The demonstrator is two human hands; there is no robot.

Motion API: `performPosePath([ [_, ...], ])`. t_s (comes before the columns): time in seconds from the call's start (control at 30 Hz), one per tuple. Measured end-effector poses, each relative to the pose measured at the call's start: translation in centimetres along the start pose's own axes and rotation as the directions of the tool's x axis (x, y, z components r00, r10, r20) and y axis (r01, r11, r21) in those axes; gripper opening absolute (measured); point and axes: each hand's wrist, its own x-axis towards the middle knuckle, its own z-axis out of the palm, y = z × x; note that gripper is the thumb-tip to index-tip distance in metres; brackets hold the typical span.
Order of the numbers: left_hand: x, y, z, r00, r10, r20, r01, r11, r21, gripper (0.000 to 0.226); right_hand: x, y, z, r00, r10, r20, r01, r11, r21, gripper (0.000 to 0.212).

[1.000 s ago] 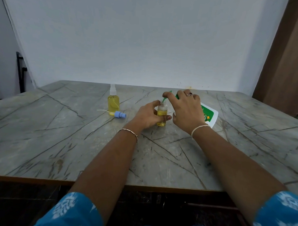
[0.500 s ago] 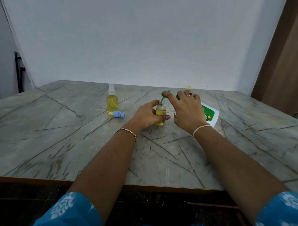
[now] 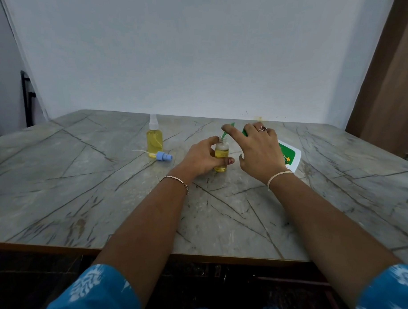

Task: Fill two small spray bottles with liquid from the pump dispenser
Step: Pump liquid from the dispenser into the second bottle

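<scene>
My left hand [image 3: 201, 159] grips a small clear spray bottle [image 3: 221, 155], uncapped and more than half full of yellow liquid, standing on the grey marble table [image 3: 81, 196]. My right hand [image 3: 258, 149] rests on the green pump head of the white and green pump dispenser [image 3: 288, 156], whose green spout [image 3: 227, 131] points into the bottle's open neck. The hand hides most of the dispenser. A second spray bottle [image 3: 154, 137], full of yellow liquid and capped with a clear sprayer, stands to the left. A loose blue spray cap [image 3: 163, 156] with its tube lies in front of it.
A white wall runs behind the table. A brown wooden panel [image 3: 395, 80] stands at the far right. A dark metal frame [image 3: 27, 95] shows at the far left. The table's near edge is at the bottom, above my blue patterned sleeves.
The yellow liquid level in the small bottle looks slightly higher. Both hands stay where they were on the bottle and the pump.
</scene>
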Motion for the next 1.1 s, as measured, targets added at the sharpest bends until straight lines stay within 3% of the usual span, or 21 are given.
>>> performPosePath([
  [0.3, 0.03, 0.04, 0.08, 1.0, 0.003, 0.003, -0.003, 1.0, -0.015, 0.075, 0.42, -0.71, -0.26, 0.999, 0.046, 0.002, -0.046, 0.999, 0.023, 0.071],
  [0.6, -0.03, 0.04, 0.02, 1.0, -0.022, 0.012, 0.022, 0.999, -0.028, 0.087, -0.08, -0.03, 0.06, 1.0, -0.004, -0.022, 0.004, 1.0, -0.017, 0.08],
  [0.87, -0.2, 0.23, 0.02, 1.0, 0.005, 0.007, -0.005, 1.0, -0.003, 0.074, 0.33, -0.72, -0.05, 0.999, 0.041, -0.013, -0.041, 0.999, -0.01, 0.073],
  [1.1, -0.04, 0.13, 0.03, 1.0, -0.014, -0.001, 0.014, 1.0, 0.005, 0.084, 0.21, -0.49, 0.06, 0.999, 0.024, -0.024, -0.025, 0.999, -0.029, 0.076],
])
